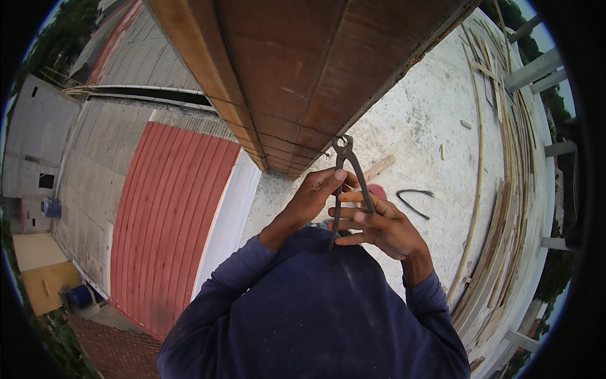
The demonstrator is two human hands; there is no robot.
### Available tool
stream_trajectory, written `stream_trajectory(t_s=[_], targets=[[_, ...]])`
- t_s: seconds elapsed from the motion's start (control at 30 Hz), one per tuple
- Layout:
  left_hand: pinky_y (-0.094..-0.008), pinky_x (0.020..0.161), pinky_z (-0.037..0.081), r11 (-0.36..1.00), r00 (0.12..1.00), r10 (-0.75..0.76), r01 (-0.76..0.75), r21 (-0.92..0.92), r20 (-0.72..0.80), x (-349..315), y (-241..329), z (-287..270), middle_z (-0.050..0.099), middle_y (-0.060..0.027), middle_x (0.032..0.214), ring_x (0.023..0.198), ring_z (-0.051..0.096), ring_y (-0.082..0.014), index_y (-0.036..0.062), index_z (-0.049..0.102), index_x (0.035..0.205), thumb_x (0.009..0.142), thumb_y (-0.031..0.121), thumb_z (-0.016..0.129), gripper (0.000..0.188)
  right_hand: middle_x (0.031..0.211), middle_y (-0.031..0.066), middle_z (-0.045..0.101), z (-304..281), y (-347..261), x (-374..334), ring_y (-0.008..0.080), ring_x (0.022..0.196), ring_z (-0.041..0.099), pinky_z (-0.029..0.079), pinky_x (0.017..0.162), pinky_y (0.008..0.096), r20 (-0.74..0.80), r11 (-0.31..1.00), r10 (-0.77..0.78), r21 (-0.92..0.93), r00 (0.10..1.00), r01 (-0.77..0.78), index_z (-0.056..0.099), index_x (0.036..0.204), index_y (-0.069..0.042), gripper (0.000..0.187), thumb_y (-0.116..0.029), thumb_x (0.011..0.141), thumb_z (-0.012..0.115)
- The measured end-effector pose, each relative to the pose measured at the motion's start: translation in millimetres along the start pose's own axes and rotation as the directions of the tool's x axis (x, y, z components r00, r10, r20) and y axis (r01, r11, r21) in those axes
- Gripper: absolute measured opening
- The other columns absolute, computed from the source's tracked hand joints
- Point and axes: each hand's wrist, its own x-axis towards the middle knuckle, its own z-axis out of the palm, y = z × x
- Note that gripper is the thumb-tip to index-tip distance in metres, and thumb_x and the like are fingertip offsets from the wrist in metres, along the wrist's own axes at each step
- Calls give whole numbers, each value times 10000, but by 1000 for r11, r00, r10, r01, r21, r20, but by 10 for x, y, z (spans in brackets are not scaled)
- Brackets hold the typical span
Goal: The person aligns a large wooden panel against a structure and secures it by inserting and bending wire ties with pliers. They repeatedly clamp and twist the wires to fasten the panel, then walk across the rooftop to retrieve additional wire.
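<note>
Dark metal pincers (344, 150) stand with their jaws up at the lower right edge of a brown column form (284, 82), their two handles spread apart. Thin tie wires wrap the form near its foot, and the jaws are beside them; whether they grip a wire is too small to tell. My left hand (319, 196) is closed at the upper part of the left handle, thumb lying over it. Around the handles, lower down, are the loosely bent, partly spread fingers of my right hand (385, 227), with the right handle running into its grip.
A bent bundle of dark wire (413, 202) lies on the pale concrete floor (410, 139). Long timber strips (495, 246) are stacked along the right side, with small wood offcuts nearby. At the left, beyond the slab edge, a red metal roof (170, 221) lies below.
</note>
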Motion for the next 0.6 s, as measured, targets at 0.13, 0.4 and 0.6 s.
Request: stream_trajectory(t_s=[0.13, 0.4, 0.6], targets=[[-337, 909, 509, 1000, 1000, -3, 3, -17, 14, -2, -11, 9, 703, -73, 943, 958, 663, -162, -4, 707, 1092, 1093, 478, 452, 545, 1234, 204, 616, 17, 68, 37, 337, 1123, 684, 602, 919, 466, -91, 998, -19, -58, 996, 13, 402, 1451, -43, 444, -247, 1072, 509], [-350, 945, 492, 994, 991, -107, 110, -24, 81, 81, -70, -52, 701, -96, 1050, 1031, 641, -174, -16, 679, 1214, 1070, 472, 512, 535, 867, 74, 637, -39, 160, 148, 169, 714, 691, 609, 684, 334, -105, 967, -56, -255, 993, 28, 549, 1194, 8, 429, -395, 1108, 430], [-385, 958, 538, 972, 952, -102, 156, -173, 287, 209, -112, -7, 677, -159, 1198, 1108, 662, -221, -35, 570, 1361, 1035, 502, 561, 628, 757, 39, 582, -220, 194, 202, 145, 634, 651, 599, 592, 322, -58, 969, -42, -246, 997, 27, 568, 979, -25, 443, -424, 1107, 426]])
